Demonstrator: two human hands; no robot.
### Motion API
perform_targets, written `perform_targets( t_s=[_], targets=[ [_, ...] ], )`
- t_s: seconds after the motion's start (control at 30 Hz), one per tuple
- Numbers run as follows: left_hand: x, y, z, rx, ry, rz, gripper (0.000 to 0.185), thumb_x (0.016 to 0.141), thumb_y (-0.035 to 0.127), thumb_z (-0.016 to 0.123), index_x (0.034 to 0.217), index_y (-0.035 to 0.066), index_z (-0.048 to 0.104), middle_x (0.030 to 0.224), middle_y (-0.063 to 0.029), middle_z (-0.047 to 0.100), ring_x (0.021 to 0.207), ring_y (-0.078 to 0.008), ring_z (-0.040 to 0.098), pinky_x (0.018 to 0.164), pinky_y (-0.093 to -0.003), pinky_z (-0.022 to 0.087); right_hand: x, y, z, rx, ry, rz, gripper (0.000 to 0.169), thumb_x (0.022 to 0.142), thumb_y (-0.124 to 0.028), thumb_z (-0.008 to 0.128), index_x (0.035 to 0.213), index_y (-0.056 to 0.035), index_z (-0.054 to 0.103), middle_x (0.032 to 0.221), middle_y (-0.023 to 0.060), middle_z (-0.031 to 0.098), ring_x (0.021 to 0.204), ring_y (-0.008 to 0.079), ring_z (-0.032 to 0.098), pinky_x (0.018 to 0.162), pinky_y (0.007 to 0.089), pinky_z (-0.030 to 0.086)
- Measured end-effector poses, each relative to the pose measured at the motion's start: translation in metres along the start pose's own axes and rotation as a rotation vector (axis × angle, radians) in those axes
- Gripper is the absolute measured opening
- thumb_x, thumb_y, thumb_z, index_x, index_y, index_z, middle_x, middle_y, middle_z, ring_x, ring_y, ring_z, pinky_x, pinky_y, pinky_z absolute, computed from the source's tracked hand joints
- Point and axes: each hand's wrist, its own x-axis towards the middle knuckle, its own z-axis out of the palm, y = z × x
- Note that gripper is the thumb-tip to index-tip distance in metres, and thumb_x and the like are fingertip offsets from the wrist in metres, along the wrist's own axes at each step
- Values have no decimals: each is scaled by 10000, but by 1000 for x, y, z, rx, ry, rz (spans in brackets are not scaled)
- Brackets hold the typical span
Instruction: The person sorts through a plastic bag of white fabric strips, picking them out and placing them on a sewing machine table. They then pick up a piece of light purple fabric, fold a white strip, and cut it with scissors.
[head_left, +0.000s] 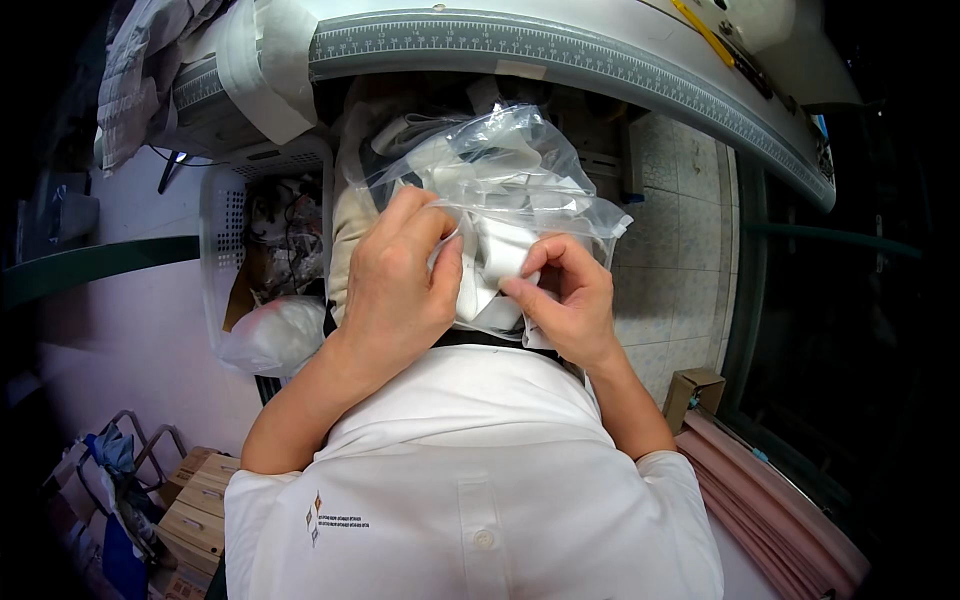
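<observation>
A clear plastic zip bag (555, 169) lies on my lap, filled with white fabric or elastic strips. My left hand (409, 259) pinches the bag's open edge on its left side. Between the thumb and index finger of my right hand (574, 296) is a white strip (510, 247), which curls in a loop at the mouth of the bag. Further white strips (469, 292) hang near it between my hands. The fingertips of my left hand are partly hidden by the hand itself.
Above my lap runs a table edge with a grey ruler (450, 46), white bands (266, 82) draped over it. To the left stands a white perforated basket (225, 225) with scraps and a stuffed plastic bag (281, 330). Pink folded fabric (765, 495) and a cardboard box (694, 394) are at right.
</observation>
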Motion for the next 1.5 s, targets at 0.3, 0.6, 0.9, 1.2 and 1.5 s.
perform_targets(
  t_s=[0.3,0.6,0.9,1.2,1.5],
  targets=[
    [-4,-4,1,-59,10,-84,72,824,-42,651,855,-45,586,888,-134,581,732,-235,578,661,-308,458,-1,-7,0,-211,-39,-143,312,816,19,697,1125,24,653,747,102,661,752,186,598,684,298,470],
    [0,0,3,-83,92,-55,101,857,-1,675,813,-42,593,795,-102,556,666,-197,541,593,-291,425,11,-11,11,-446,76,-104,253,877,-83,680,1104,30,672,653,114,628,584,231,607,575,361,465],
    [2,2,1,-59,69,-57,91,838,-7,687,807,-41,609,797,-106,573,674,-208,559,597,-297,428,26,-4,7,-649,132,-139,189,849,-134,728,899,8,614,571,81,577,463,222,571,474,325,438],
    [1,2,4,-34,81,-27,59,831,-19,681,839,-45,629,823,-117,590,687,-216,586,611,-291,454,4,-2,2,-628,62,-446,185,845,-94,710,734,-9,588,604,100,505,492,271,505,466,384,373],
    [4,7,3,-71,115,-18,141,834,-97,617,954,-51,675,873,-121,585,705,-196,589,609,-291,458,15,-22,7,-701,6,-497,152,750,-55,750,672,-23,624,772,81,579,787,258,567,690,380,441]
  ],
)
